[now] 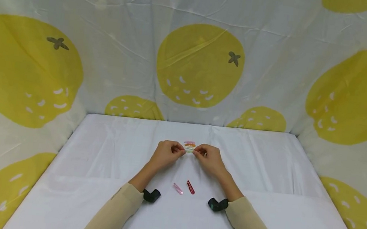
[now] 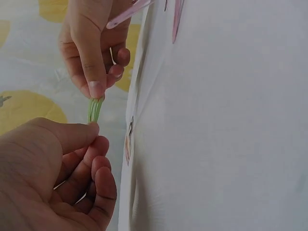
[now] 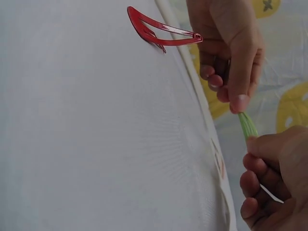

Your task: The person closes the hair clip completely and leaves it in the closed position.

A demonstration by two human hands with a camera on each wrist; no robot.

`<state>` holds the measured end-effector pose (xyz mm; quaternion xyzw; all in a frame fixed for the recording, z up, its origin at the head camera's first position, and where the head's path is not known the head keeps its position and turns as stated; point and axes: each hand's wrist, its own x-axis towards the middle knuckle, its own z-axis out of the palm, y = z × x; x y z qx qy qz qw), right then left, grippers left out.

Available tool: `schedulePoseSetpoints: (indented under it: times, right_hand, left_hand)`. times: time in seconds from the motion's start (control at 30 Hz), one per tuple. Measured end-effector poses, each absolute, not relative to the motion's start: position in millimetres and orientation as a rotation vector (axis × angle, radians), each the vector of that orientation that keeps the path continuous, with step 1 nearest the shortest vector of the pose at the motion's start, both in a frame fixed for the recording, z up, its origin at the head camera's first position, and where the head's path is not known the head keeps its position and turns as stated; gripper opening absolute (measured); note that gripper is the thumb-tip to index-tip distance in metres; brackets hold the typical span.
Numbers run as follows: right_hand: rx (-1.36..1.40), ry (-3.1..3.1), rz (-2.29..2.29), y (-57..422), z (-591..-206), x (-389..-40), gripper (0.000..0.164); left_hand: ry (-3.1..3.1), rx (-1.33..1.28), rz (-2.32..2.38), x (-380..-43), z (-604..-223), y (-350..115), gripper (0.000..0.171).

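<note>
A light green snap hair clip [image 2: 94,111] is pinched at its two ends between both hands. My left hand [image 1: 167,153] grips one end with thumb and forefinger, and my right hand [image 1: 210,160] pinches the other in the same way. In the right wrist view the green clip [image 3: 248,125] shows between the fingertips. Just beyond the hands lie an orange hair clip [image 1: 189,144] and a pink hair clip [image 1: 189,142]; other pale strips near them are too small to make out.
Nearer the person, a pink clip [image 1: 178,188] and a red clip [image 1: 190,187] lie apart on the white cloth-covered table [image 1: 98,150]. A lemon-print curtain [image 1: 125,58] stands behind and along both sides. Dark devices sit on both wrists.
</note>
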<state>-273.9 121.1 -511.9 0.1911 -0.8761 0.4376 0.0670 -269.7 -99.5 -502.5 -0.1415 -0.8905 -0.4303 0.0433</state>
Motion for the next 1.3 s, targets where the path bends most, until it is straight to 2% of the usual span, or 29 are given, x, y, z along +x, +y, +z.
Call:
schedulePoseSetpoints:
  times: [1.3]
  right_hand:
    - [0.445,-2.796,1.246,118.6,-520.6,-293.5,0.005]
  left_hand:
    - [-2.908,-0.313,-1.267,-293.8,-504.6,-96.2,0.011]
